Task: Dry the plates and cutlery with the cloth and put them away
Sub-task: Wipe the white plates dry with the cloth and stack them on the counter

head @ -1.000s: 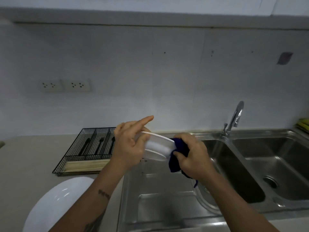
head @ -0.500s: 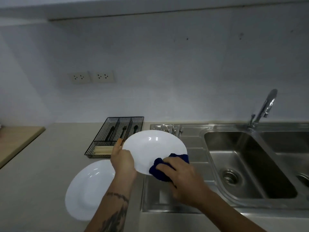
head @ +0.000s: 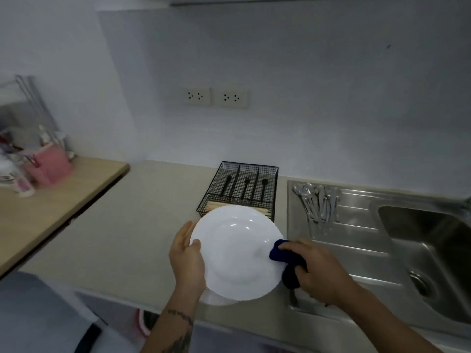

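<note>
- Head view: my left hand [head: 187, 261] grips the white plate [head: 235, 250] by its left rim, face up, above the counter [head: 122, 225].
- My right hand [head: 318, 271] clutches the blue cloth [head: 285, 261] against its right rim.
- Cutlery [head: 317, 202] lies lengthwise toward the wall on the drainboard [head: 356, 225].

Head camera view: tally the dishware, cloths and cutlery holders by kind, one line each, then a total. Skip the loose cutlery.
White plates: 2, one held plate gripped by the left hand, and a second plate showing just beneath it
Blue cloths: 1, the cloth in the right hand
Black wire cutlery trays: 1, the tray on the counter
Total: 4
</note>
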`<action>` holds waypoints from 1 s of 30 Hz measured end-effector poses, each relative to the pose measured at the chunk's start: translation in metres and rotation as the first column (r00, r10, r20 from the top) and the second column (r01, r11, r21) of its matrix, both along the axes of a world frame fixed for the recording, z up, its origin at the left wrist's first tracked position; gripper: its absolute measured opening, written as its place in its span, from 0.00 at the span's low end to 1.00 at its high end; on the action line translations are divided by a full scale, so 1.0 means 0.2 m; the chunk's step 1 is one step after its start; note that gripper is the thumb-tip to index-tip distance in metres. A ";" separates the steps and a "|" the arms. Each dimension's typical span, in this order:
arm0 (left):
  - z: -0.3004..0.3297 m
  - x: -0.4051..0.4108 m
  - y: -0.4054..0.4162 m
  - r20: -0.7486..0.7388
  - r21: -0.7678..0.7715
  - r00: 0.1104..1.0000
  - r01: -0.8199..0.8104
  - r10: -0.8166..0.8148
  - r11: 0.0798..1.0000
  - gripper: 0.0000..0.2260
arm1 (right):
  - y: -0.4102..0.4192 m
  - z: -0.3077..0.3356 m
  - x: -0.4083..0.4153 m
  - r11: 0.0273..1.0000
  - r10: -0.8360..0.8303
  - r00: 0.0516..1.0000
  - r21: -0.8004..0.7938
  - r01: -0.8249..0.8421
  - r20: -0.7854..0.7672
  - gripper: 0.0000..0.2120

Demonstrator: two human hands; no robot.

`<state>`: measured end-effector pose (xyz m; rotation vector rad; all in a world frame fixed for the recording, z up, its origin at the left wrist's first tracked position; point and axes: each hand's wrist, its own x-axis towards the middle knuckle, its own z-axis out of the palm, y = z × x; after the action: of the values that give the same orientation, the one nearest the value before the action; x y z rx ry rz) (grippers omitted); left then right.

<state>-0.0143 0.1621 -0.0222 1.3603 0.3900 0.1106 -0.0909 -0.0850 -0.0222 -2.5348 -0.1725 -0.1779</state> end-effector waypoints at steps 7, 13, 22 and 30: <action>-0.13 0.12 0.28 -0.064 0.016 0.996 -0.062 0.063 0.998 0.20 | 0.18 -0.06 0.05 0.988 -0.084 0.996 0.131 0.085 -0.015 0.29; -0.23 0.16 0.27 -0.078 0.043 0.997 0.017 -0.013 0.999 0.21 | 0.27 -0.10 0.05 0.980 -0.108 0.990 0.156 0.122 -0.095 0.28; -0.31 0.18 0.20 -0.025 0.273 1.000 0.005 0.002 0.962 0.20 | 0.26 -0.11 0.01 0.967 -0.203 0.962 0.118 0.226 -0.180 0.29; -0.39 0.21 0.17 -0.013 0.354 1.000 0.023 -0.020 0.935 0.21 | 0.16 -0.11 0.01 0.818 -0.540 0.817 -0.356 0.452 -0.204 0.20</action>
<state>0.0273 0.1968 -0.1003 1.7215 0.3742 0.1629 -0.0881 -0.0523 -0.0448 -2.8104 0.6498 0.0344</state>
